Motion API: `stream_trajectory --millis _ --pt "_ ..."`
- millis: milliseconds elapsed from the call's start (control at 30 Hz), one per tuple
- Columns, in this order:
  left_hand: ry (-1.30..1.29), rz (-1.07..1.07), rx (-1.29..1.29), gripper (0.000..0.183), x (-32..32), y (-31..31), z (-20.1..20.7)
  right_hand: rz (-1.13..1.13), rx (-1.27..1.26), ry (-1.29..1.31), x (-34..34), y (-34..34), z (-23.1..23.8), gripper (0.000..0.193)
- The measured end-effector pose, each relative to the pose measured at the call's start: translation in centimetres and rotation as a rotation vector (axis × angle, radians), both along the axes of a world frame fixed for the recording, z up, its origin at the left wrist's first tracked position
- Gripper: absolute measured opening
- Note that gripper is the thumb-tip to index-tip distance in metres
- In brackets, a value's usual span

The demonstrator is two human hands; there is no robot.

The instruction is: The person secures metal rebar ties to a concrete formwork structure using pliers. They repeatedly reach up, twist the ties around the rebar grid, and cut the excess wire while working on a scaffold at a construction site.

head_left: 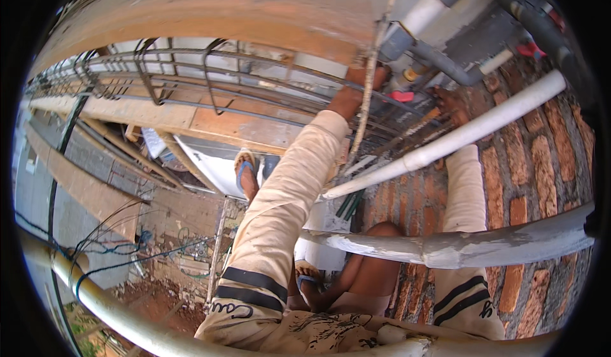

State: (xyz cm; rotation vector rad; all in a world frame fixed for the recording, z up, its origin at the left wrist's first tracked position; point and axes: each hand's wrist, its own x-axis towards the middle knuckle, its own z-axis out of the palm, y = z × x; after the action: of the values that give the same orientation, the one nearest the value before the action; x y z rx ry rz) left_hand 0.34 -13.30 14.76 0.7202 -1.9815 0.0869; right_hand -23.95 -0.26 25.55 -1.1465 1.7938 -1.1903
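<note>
My left hand (pixel 354 93) is closed at the right end of a long rebar cage (pixel 210 70), its fingers partly hidden by the bars and a pale upright rod (pixel 368 83). The cage is made of dark steel bars with bent square ties and lies along a wooden board (pixel 235 125). Beyond the white pipe (pixel 439 134), my right hand (pixel 453 107) is against the brick wall, fingers apart, close to the bar ends. A grey pipe with a red-handled valve (pixel 401 95) sits between the two hands.
The brick wall (pixel 522 147) rises on the right. A paint-smeared grey pipe (pixel 458 249) crosses before me, and a thick pale pole (pixel 127 312) curves along the bottom. An orange-brown board (pixel 210 13) spans the top. At lower left, blue cord (pixel 153 254) hangs above rubble far below.
</note>
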Motion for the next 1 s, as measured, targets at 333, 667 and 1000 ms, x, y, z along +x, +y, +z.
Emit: stream_trajectory --millis 333,667,1000 --pt "-0.032 0.000 -0.035 0.018 1.7 1.7 2.2 -0.206 -0.342 0.932 -0.4 -0.8 -0.5 0.030" --pt "-0.028 -0.036 0.079 0.019 1.7 2.0 2.1 -0.315 -0.372 1.309 1.4 -0.8 -2.0 0.021" --pt "-0.038 -0.024 0.023 0.019 1.6 1.5 1.9 -0.330 -0.249 1.352 2.5 -0.9 -1.1 0.020"
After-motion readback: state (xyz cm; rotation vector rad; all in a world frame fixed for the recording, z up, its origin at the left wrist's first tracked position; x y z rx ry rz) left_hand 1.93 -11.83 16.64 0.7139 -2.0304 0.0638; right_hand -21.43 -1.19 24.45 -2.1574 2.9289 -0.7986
